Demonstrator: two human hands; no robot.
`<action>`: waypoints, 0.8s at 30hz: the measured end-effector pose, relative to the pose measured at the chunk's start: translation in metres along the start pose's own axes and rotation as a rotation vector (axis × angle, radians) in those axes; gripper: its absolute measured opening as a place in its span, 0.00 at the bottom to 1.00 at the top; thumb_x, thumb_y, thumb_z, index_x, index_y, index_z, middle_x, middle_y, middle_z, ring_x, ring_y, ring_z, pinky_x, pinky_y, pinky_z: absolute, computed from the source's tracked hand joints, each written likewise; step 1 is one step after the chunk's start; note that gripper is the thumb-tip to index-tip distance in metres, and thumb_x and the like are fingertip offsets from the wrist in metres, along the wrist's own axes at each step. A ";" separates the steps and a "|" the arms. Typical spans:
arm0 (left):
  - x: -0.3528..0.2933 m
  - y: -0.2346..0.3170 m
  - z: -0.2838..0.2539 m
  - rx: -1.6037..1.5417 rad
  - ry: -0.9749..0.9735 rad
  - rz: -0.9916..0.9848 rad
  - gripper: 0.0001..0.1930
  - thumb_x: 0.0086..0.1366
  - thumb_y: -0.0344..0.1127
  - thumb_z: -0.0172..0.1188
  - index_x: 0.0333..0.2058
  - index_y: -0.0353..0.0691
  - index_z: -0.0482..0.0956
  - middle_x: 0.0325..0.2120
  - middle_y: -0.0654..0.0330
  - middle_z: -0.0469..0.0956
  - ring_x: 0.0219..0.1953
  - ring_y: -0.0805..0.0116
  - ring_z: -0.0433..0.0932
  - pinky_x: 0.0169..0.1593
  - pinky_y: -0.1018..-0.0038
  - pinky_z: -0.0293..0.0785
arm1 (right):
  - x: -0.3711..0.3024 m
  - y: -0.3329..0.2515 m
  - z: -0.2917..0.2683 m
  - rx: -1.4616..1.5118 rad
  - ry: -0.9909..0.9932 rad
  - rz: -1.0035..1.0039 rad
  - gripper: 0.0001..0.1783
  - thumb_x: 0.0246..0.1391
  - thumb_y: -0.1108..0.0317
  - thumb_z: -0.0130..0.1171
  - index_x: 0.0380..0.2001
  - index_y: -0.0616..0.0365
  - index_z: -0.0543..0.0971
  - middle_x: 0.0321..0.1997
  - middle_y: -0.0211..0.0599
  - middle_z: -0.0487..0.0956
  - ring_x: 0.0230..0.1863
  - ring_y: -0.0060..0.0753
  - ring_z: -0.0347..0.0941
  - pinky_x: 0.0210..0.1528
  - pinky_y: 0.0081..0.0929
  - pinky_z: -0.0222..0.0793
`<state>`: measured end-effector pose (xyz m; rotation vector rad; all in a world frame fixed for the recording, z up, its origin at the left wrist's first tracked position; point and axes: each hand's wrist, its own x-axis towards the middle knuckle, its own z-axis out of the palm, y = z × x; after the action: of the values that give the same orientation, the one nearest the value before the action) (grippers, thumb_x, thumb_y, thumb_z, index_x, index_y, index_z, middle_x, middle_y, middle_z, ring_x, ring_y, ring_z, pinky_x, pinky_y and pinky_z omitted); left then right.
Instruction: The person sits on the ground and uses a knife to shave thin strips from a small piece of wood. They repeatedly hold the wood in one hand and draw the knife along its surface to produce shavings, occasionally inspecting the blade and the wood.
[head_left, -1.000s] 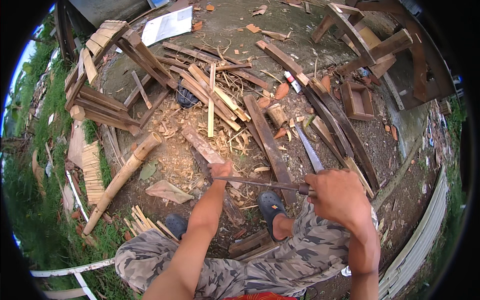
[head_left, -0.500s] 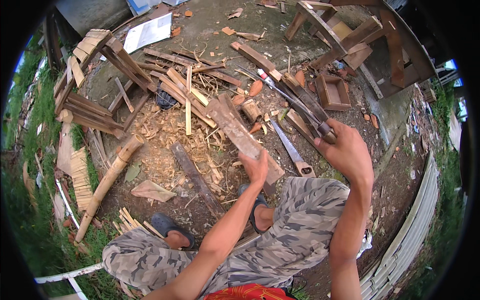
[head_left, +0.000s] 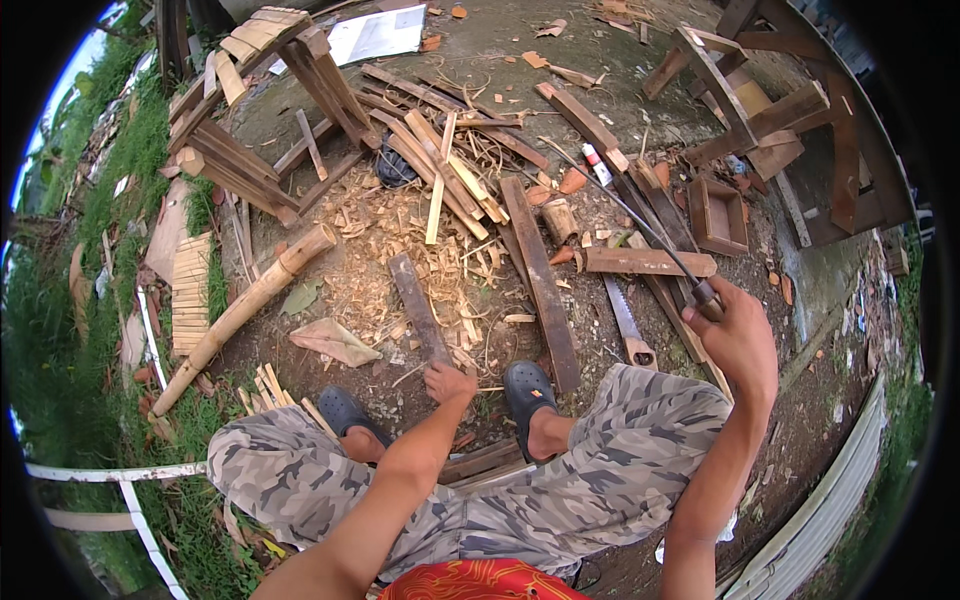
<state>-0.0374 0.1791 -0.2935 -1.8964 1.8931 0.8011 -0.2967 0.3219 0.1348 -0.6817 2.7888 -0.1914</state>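
My left hand is closed around the near end of a narrow dark wooden board, which lies across the wood shavings between my feet. In my right hand is a machete, held by its wooden handle; its long thin blade, seen nearly edge-on, points away and to the left. A short weathered board lies across the far end of a handsaw, just left of the machete's handle. Between the two hands rests a longer brown board.
Slatted wooden furniture stands at far left, near a thick bamboo pole. Wood strips are heaped ahead. A small wooden box and a broken wooden frame sit at right. Corrugated sheets lie at lower right.
My left hand has let go of the weathered board, now lying to the right over the saw, and has taken hold of the narrow dark board. My right hand still holds the machete.
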 end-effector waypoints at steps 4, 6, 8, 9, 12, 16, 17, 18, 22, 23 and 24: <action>0.034 -0.065 0.001 -0.107 -0.441 -0.064 0.57 0.55 0.65 0.67 0.69 0.33 0.49 0.66 0.40 0.60 0.66 0.45 0.65 0.63 0.54 0.68 | -0.001 -0.009 0.001 -0.019 -0.015 -0.016 0.15 0.50 0.61 0.68 0.36 0.58 0.77 0.32 0.52 0.80 0.41 0.62 0.76 0.41 0.49 0.68; 0.040 -0.068 0.005 -0.087 -0.414 -0.017 0.59 0.54 0.64 0.69 0.70 0.31 0.48 0.66 0.39 0.61 0.64 0.44 0.68 0.61 0.55 0.71 | 0.000 -0.016 0.002 -0.025 -0.016 -0.022 0.15 0.49 0.62 0.68 0.36 0.59 0.77 0.32 0.53 0.80 0.40 0.63 0.76 0.41 0.49 0.69; 0.043 -0.060 0.008 -0.086 -0.350 -0.012 0.59 0.53 0.63 0.71 0.69 0.30 0.48 0.65 0.39 0.62 0.62 0.43 0.70 0.60 0.56 0.73 | 0.002 -0.023 0.002 -0.059 -0.020 -0.034 0.15 0.49 0.62 0.68 0.35 0.59 0.77 0.32 0.53 0.80 0.40 0.63 0.76 0.41 0.49 0.69; 0.045 -0.054 0.008 -0.088 -0.318 -0.025 0.58 0.52 0.62 0.72 0.68 0.30 0.49 0.64 0.39 0.63 0.62 0.43 0.71 0.60 0.56 0.73 | 0.004 -0.027 0.003 -0.069 -0.020 -0.048 0.15 0.49 0.61 0.68 0.36 0.58 0.78 0.32 0.53 0.81 0.40 0.63 0.76 0.41 0.49 0.69; 0.045 -0.045 0.004 -0.106 -0.320 -0.047 0.50 0.51 0.56 0.75 0.62 0.33 0.56 0.60 0.42 0.66 0.61 0.47 0.70 0.61 0.56 0.72 | 0.008 -0.040 0.005 -0.074 0.005 -0.061 0.16 0.49 0.60 0.69 0.37 0.58 0.78 0.33 0.53 0.81 0.40 0.63 0.76 0.41 0.49 0.70; 0.041 -0.067 -0.017 -0.203 -0.153 -0.005 0.46 0.49 0.49 0.74 0.59 0.33 0.58 0.58 0.45 0.67 0.62 0.49 0.67 0.62 0.57 0.69 | 0.013 -0.056 0.005 -0.129 -0.033 -0.101 0.16 0.49 0.61 0.68 0.38 0.58 0.79 0.34 0.52 0.82 0.41 0.61 0.77 0.42 0.49 0.70; 0.041 -0.078 -0.025 -0.207 -0.083 0.033 0.46 0.49 0.48 0.74 0.59 0.33 0.59 0.57 0.45 0.67 0.61 0.48 0.68 0.62 0.57 0.69 | 0.013 -0.060 0.006 -0.131 -0.018 -0.138 0.16 0.49 0.62 0.69 0.38 0.57 0.79 0.34 0.51 0.82 0.42 0.61 0.77 0.42 0.49 0.70; 0.041 -0.089 -0.034 -0.199 -0.027 0.061 0.45 0.48 0.46 0.74 0.59 0.33 0.59 0.56 0.45 0.68 0.61 0.48 0.68 0.61 0.57 0.69 | 0.012 -0.064 0.007 -0.112 -0.006 -0.161 0.16 0.49 0.62 0.69 0.38 0.57 0.79 0.34 0.51 0.82 0.42 0.61 0.77 0.42 0.49 0.70; 0.074 -0.133 -0.092 -0.018 0.191 0.196 0.40 0.45 0.40 0.71 0.56 0.35 0.63 0.52 0.47 0.71 0.58 0.49 0.70 0.58 0.57 0.70 | 0.002 -0.079 0.011 -0.083 0.001 -0.257 0.15 0.48 0.63 0.70 0.37 0.57 0.79 0.34 0.49 0.82 0.41 0.59 0.77 0.42 0.48 0.70; 0.085 -0.144 -0.110 0.024 0.257 0.239 0.38 0.44 0.39 0.71 0.55 0.35 0.65 0.51 0.47 0.72 0.56 0.49 0.71 0.57 0.57 0.71 | 0.000 -0.084 0.011 -0.084 -0.004 -0.290 0.15 0.48 0.63 0.70 0.37 0.57 0.79 0.34 0.48 0.82 0.41 0.59 0.77 0.42 0.48 0.70; 0.097 -0.153 -0.131 0.057 0.263 0.296 0.37 0.44 0.39 0.71 0.54 0.35 0.67 0.51 0.47 0.72 0.56 0.49 0.71 0.57 0.58 0.71 | -0.001 -0.089 0.011 -0.078 -0.024 -0.317 0.15 0.48 0.63 0.70 0.36 0.58 0.78 0.34 0.49 0.81 0.40 0.59 0.76 0.41 0.48 0.69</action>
<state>0.1285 0.0303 -0.2722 -1.7838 2.3698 0.5933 -0.2543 0.2436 0.1415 -1.1363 2.6619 -0.1342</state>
